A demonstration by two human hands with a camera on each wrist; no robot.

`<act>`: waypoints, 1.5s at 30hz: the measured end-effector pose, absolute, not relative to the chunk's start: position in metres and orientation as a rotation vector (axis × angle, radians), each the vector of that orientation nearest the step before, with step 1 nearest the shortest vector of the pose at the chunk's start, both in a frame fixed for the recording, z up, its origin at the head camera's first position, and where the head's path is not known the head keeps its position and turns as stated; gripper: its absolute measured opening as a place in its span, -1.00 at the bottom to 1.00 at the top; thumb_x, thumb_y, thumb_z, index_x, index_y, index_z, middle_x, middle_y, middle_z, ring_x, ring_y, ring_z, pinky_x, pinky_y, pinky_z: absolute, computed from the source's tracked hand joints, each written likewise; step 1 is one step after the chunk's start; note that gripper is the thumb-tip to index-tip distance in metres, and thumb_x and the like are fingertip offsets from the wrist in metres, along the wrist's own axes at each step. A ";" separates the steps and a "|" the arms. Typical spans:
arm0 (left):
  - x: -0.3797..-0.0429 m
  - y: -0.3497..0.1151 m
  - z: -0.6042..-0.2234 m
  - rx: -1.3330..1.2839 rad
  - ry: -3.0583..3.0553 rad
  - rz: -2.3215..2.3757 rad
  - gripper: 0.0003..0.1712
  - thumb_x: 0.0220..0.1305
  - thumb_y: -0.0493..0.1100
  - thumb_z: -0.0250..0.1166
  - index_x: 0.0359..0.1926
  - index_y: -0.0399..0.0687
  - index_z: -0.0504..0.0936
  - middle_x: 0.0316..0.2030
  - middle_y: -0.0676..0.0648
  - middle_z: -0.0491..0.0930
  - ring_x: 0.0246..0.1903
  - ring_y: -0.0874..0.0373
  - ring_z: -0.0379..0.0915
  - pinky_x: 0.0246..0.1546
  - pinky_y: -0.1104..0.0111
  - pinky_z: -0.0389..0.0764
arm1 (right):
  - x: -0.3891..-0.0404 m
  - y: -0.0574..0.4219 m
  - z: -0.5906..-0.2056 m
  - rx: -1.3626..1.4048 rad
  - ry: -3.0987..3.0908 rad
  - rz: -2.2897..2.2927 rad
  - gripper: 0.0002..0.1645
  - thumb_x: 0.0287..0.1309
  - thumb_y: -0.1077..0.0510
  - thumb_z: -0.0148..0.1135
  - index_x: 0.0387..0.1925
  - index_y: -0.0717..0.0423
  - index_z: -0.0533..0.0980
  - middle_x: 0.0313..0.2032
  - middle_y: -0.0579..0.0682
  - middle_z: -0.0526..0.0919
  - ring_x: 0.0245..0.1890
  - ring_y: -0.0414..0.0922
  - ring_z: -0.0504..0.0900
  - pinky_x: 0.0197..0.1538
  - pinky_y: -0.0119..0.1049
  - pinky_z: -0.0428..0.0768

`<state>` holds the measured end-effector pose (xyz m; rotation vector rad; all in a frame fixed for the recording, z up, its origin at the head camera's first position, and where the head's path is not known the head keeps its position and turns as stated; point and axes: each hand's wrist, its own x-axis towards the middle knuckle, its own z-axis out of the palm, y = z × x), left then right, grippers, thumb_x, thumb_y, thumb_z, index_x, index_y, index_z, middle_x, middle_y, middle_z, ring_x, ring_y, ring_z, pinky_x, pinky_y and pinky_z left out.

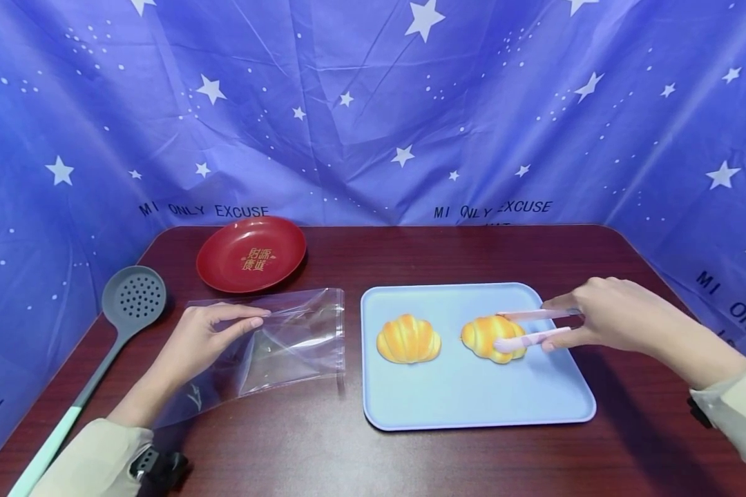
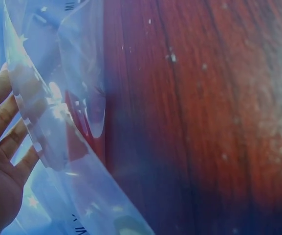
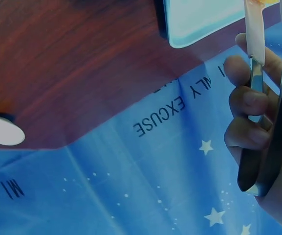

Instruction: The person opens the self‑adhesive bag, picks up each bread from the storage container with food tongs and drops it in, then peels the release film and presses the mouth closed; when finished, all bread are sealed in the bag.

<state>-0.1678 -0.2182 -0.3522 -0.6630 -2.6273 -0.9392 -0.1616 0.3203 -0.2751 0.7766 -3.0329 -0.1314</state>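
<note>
Left hand (image 1: 208, 339) pinches clear plastic bag (image 1: 295, 345); right hand (image 1: 618, 319) grips pink-tipped metal tongs (image 1: 528, 340) at golden croissant (image 1: 481, 335), nearer blue tray's (image 1: 447, 400) right edge.

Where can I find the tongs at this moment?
In the head view, the tongs are on the right side, held in the right hand, with their tips at the croissant nearer that hand, over the blue tray.

Two croissants (image 1: 408, 339) (image 1: 481, 335) are showing, along with one rectangular light-blue tray (image 1: 447, 400), one pair of pink-tipped tongs (image 1: 531, 339), one clear plastic bag (image 1: 292, 352), one round red plate (image 1: 226, 259) and one slotted skimmer (image 1: 103, 366). Two hands are appearing, one left hand (image 1: 211, 335) and one right hand (image 1: 615, 314), with two pale sleeves (image 1: 96, 455) (image 1: 736, 411) coming into view. One dark reddish wooden table (image 1: 311, 449) is standing below.
</note>
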 end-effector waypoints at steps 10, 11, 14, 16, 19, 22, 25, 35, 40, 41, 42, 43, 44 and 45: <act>-0.168 -0.216 -0.352 -0.695 -2.604 -0.972 -0.69 0.01 -0.13 0.38 -0.15 0.25 0.67 -0.29 0.28 0.63 -0.22 0.35 0.54 -0.18 0.64 0.44 | -0.161 0.324 -0.283 0.596 -3.147 0.016 -0.28 -0.33 -0.53 0.19 -0.19 -0.19 0.64 -0.76 -0.25 0.28 -0.63 -0.24 0.26 -0.64 -0.33 0.16; -0.168 -0.216 -0.352 -0.694 -2.602 -0.972 -0.69 0.01 -0.13 0.38 -0.16 0.25 0.67 -0.29 0.28 0.63 -0.22 0.35 0.54 -0.18 0.64 0.44 | -0.161 0.325 -0.283 0.584 -3.151 0.027 -0.28 -0.32 -0.52 0.20 -0.19 -0.18 0.64 -0.75 -0.24 0.29 -0.62 -0.23 0.27 -0.63 -0.33 0.16; -0.168 -0.216 -0.351 -0.686 -2.602 -0.967 -0.69 0.02 -0.12 0.38 -0.15 0.26 0.66 -0.29 0.29 0.62 -0.22 0.36 0.54 -0.19 0.62 0.45 | -0.160 0.326 -0.285 0.567 -3.139 0.037 -0.30 -0.31 -0.51 0.21 -0.21 -0.17 0.65 -0.75 -0.23 0.32 -0.59 -0.22 0.29 -0.62 -0.33 0.17; -0.168 -0.216 -0.351 -0.678 -2.605 -0.962 -0.69 0.02 -0.11 0.37 -0.14 0.27 0.66 -0.29 0.29 0.62 -0.22 0.36 0.54 -0.20 0.59 0.47 | -0.159 0.326 -0.286 0.563 -3.123 0.034 -0.31 -0.30 -0.50 0.21 -0.22 -0.16 0.65 -0.76 -0.23 0.30 -0.61 -0.22 0.28 -0.63 -0.33 0.16; -0.168 -0.217 -0.351 -0.670 -2.605 -0.957 -0.69 0.03 -0.10 0.37 -0.14 0.29 0.66 -0.29 0.30 0.62 -0.23 0.37 0.53 -0.20 0.57 0.48 | -0.157 0.326 -0.285 0.548 -3.106 0.014 -0.31 -0.29 -0.52 0.19 -0.23 -0.16 0.65 -0.79 -0.21 0.24 -0.63 -0.22 0.26 -0.65 -0.33 0.16; -0.169 -0.217 -0.352 -0.674 -2.599 -0.959 -0.69 0.02 -0.10 0.37 -0.15 0.29 0.66 -0.29 0.29 0.62 -0.24 0.37 0.53 -0.20 0.57 0.48 | -0.155 0.325 -0.283 0.537 -3.105 -0.015 -0.27 -0.26 -0.53 0.15 -0.20 -0.12 0.65 -0.80 -0.20 0.24 -0.64 -0.21 0.26 -0.65 -0.32 0.16; -0.170 -0.217 -0.353 -0.681 -2.597 -0.958 -0.69 0.02 -0.10 0.38 -0.15 0.29 0.66 -0.29 0.29 0.62 -0.24 0.37 0.53 -0.21 0.58 0.47 | -0.154 0.324 -0.281 0.533 -3.091 -0.051 -0.24 -0.22 -0.54 0.11 -0.17 -0.10 0.64 -0.80 -0.23 0.27 -0.64 -0.22 0.27 -0.64 -0.33 0.18; -0.169 -0.215 -0.352 -0.664 -2.624 -0.950 -0.71 0.05 -0.03 0.35 -0.13 0.27 0.66 -0.27 0.31 0.62 -0.21 0.42 0.51 -0.22 0.58 0.48 | -0.152 0.301 -0.261 0.663 -2.887 -0.063 -0.32 -0.15 -0.45 0.17 -0.16 -0.06 0.63 -0.81 -0.30 0.26 -0.73 -0.29 0.20 -0.67 -0.35 0.15; -0.170 -0.214 -0.350 -0.673 -2.612 -0.933 -0.72 0.05 -0.01 0.35 -0.14 0.28 0.66 -0.28 0.35 0.60 -0.22 0.46 0.50 -0.23 0.54 0.49 | -0.151 0.273 -0.251 0.755 -2.767 -0.082 -0.33 -0.14 -0.43 0.18 -0.18 -0.04 0.64 -0.52 -0.15 0.64 -0.75 -0.34 0.22 -0.74 -0.38 0.14; -0.170 -0.214 -0.350 -0.680 -2.604 -0.931 -0.72 0.05 -0.02 0.35 -0.14 0.27 0.66 -0.28 0.35 0.61 -0.22 0.45 0.50 -0.23 0.54 0.49 | -0.152 0.268 -0.250 0.771 -2.751 -0.083 -0.34 -0.13 -0.43 0.18 -0.18 -0.04 0.64 -0.43 -0.11 0.67 -0.75 -0.35 0.23 -0.74 -0.39 0.15; -0.170 -0.214 -0.349 -0.679 -2.602 -0.936 -0.72 0.04 -0.02 0.36 -0.14 0.27 0.66 -0.28 0.35 0.61 -0.22 0.45 0.50 -0.23 0.54 0.49 | -0.152 0.262 -0.249 0.787 -2.739 -0.076 -0.34 -0.13 -0.43 0.17 -0.18 -0.04 0.64 -0.37 -0.09 0.68 -0.75 -0.35 0.23 -0.74 -0.39 0.15; -0.171 -0.214 -0.349 -0.688 -2.593 -0.937 -0.72 0.04 -0.03 0.36 -0.15 0.26 0.66 -0.29 0.34 0.61 -0.23 0.44 0.51 -0.23 0.54 0.49 | -0.152 0.256 -0.248 0.798 -2.734 -0.068 -0.33 -0.12 -0.43 0.17 -0.18 -0.04 0.64 -0.36 -0.08 0.68 -0.75 -0.35 0.23 -0.74 -0.39 0.16; -0.171 -0.214 -0.349 -0.697 -2.586 -0.939 -0.71 0.03 -0.05 0.37 -0.15 0.25 0.67 -0.29 0.34 0.61 -0.23 0.43 0.51 -0.22 0.54 0.49 | -0.152 0.251 -0.247 0.815 -2.725 -0.061 -0.34 -0.12 -0.43 0.16 -0.17 -0.04 0.64 -0.35 -0.08 0.68 -0.75 -0.35 0.24 -0.74 -0.39 0.17; -0.171 -0.214 -0.348 -0.704 -2.580 -0.943 -0.71 0.02 -0.06 0.38 -0.15 0.24 0.67 -0.30 0.33 0.61 -0.23 0.43 0.51 -0.22 0.55 0.49 | -0.153 0.245 -0.246 0.830 -2.716 -0.055 -0.34 -0.11 -0.43 0.16 -0.17 -0.04 0.64 -0.35 -0.09 0.68 -0.75 -0.34 0.24 -0.74 -0.38 0.18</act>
